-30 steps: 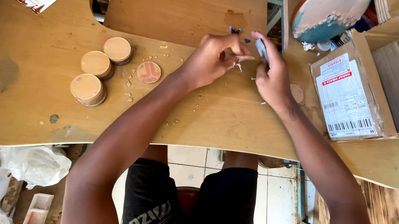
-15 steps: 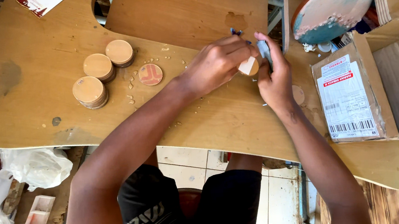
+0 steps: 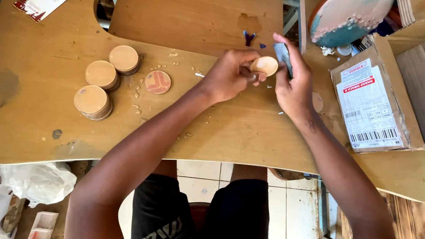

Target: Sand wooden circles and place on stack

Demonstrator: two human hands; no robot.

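Wooden disc (image 3: 264,65) face up, left hand (image 3: 229,73)

This is looking like a small craft workshop — a scuffed, glue-spotted plywood worktable (image 3: 26,127) is carrying stacks of round wooden discs (image 3: 105,80), a large teal-painted round panel (image 3: 350,10) is leaning nearby, and an open cardboard parcel box (image 3: 402,96) is sitting alongside — above a tiled floor (image 3: 294,215).

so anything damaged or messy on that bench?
Yes. The plywood tabletop has a chipped patch of torn veneer above the left hand, which holds a small round disc. Pale crumbs lie scattered around the pink disc beside the stacks of wooden discs.
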